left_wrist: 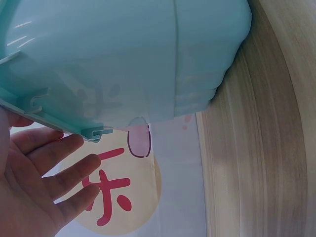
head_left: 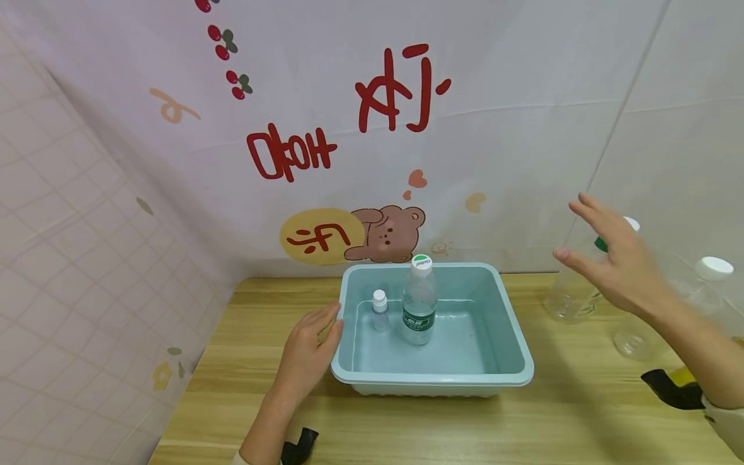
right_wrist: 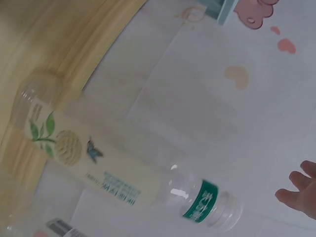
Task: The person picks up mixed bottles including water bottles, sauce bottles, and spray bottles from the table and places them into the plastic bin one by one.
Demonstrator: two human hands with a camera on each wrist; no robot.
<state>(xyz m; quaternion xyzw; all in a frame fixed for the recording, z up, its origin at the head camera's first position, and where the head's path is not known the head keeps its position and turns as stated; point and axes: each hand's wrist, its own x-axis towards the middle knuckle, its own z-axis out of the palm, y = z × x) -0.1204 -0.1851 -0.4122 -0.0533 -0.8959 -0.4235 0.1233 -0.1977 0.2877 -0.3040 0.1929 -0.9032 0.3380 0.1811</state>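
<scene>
A light blue plastic tub (head_left: 438, 380) stands on the wooden table; inside are a clear bottle (head_left: 420, 303) with a green label and white cap, and a small clear bottle (head_left: 380, 313) with a white cap. My left hand (head_left: 310, 345) rests against the tub's left rim. In the left wrist view its fingers (left_wrist: 69, 180) are spread loosely below the rim. My right hand (head_left: 622, 265) is raised, fingers apart, holding nothing. Beside it a tall clear bottle (right_wrist: 123, 163) with a leaf-printed label and green neck band stands upright, partly hidden in the head view.
Another clear bottle (head_left: 633, 342) with a white cap stands farther right, partly behind the right forearm. Something yellow (head_left: 682, 376) shows under that wrist. A printed white cloth (head_left: 511, 161) hangs behind the wooden table (head_left: 279, 297).
</scene>
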